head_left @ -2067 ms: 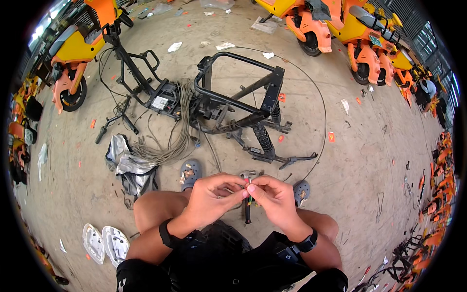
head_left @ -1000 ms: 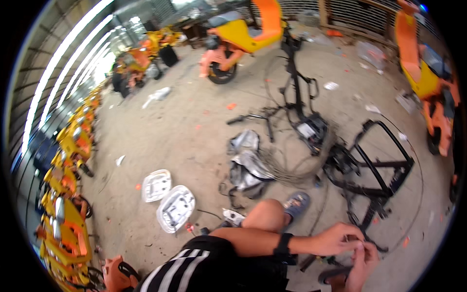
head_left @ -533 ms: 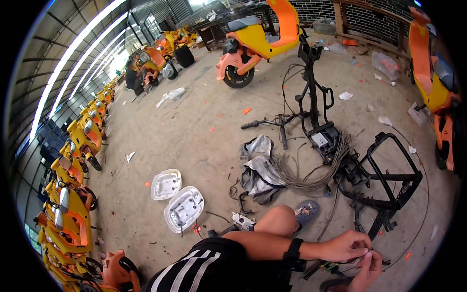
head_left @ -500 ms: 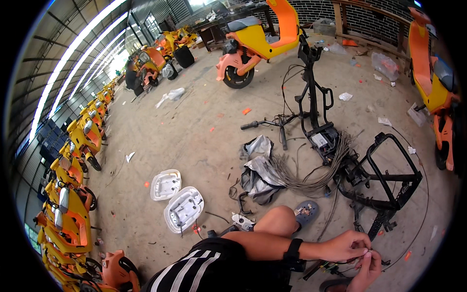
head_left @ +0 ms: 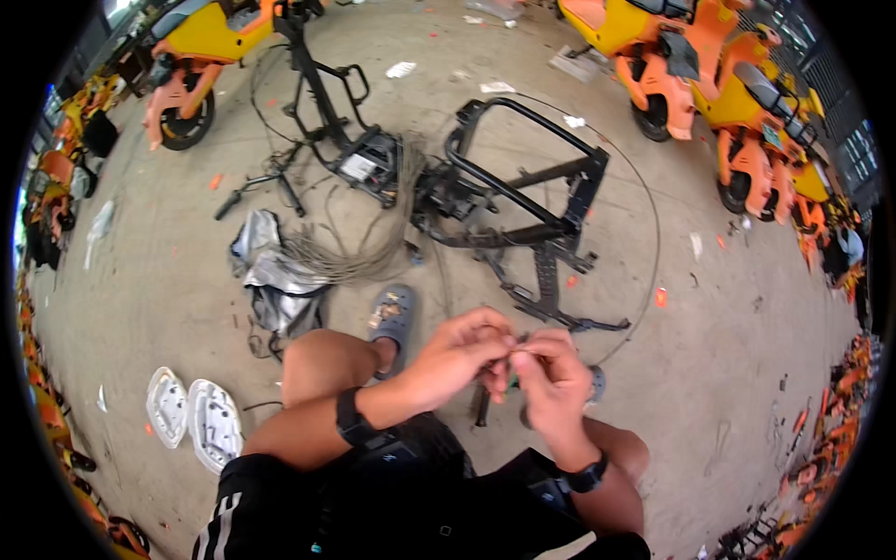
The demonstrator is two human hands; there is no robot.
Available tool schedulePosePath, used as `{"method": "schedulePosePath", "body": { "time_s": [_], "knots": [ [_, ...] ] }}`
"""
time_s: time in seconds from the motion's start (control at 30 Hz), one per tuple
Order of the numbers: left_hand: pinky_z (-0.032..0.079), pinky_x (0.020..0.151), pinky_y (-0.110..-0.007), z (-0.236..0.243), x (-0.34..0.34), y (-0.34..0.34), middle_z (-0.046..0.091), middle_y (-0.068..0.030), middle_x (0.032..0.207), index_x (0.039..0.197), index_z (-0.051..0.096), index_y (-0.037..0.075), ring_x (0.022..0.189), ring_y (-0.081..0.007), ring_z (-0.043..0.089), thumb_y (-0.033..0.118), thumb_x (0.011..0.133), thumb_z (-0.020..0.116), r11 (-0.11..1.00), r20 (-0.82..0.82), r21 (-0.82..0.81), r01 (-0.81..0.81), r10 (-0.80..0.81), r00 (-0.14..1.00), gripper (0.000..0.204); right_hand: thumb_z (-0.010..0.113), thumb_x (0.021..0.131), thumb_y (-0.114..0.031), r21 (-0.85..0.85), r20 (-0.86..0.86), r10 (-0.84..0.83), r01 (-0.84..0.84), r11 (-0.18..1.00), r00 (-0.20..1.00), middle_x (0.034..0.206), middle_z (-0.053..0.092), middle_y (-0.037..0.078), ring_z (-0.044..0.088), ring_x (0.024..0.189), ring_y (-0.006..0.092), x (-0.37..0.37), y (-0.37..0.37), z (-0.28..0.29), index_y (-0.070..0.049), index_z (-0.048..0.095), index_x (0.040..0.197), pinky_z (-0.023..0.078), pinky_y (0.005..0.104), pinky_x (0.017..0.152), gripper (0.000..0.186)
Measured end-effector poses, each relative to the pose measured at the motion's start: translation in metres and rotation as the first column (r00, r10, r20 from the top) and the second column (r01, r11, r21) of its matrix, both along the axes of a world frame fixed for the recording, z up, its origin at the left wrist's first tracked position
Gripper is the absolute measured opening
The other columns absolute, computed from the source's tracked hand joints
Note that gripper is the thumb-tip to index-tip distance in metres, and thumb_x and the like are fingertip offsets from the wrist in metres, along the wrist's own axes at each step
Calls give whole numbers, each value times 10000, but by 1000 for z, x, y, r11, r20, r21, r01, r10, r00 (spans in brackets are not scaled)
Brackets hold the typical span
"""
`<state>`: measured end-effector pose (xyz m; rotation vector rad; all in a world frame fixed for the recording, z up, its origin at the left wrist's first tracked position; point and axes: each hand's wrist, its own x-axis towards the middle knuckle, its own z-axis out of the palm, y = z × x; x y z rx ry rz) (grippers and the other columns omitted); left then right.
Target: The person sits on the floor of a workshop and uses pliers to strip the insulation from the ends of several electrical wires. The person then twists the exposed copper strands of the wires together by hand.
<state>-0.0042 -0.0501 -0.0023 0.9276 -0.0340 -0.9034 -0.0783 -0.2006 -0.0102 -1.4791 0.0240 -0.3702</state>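
Observation:
My left hand [head_left: 457, 353] and my right hand [head_left: 557, 381] meet in front of my knees, fingertips pinched together. Whatever lies between the fingertips is small and mostly hidden by them. Just under the hands a bit of green [head_left: 512, 381] shows, and a dark stick-like piece [head_left: 482, 407] hangs or lies below the left fingers; I cannot tell whether either is held. Beyond the hands rests a bare black scooter frame [head_left: 532, 201] on the floor, with a bundle of grey cables [head_left: 359, 261] lying against it.
Left of the cables are crumpled silver-grey covers [head_left: 280, 289] and a handlebar [head_left: 257, 182]. Two white plastic shells [head_left: 215, 425] lie at the lower left. Yellow-orange scooters [head_left: 644, 65] stand at the back and sides. A long thin cable [head_left: 658, 233] curves across the floor to the right.
The view has swung right and down, so the frame and covers now appear further left. Both hands stay together at the fingertips, and the right forearm has come into view.

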Motion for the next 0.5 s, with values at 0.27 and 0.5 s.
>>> {"method": "schedulePosePath", "body": {
  "time_s": [0.27,0.5],
  "knots": [
    [574,556,-328,-4,-5,0,630,-79,843,1033,559,-3,668,-164,643,152,1037,561,995,208,95,-27,7,978,155,724,852,-52,-505,-34,-14,-6,863,999,763,628,44,605,596,123,1,-13,14,-45,610,900,473,268,523,123],
    [576,557,-272,-15,-6,3,653,-82,859,972,603,-39,709,-114,647,191,1014,618,992,254,122,1,-33,967,234,746,782,-70,-710,-24,91,-82,700,996,711,595,59,565,539,174,7,-16,17,-43,624,851,448,293,496,143]
  ]
}}
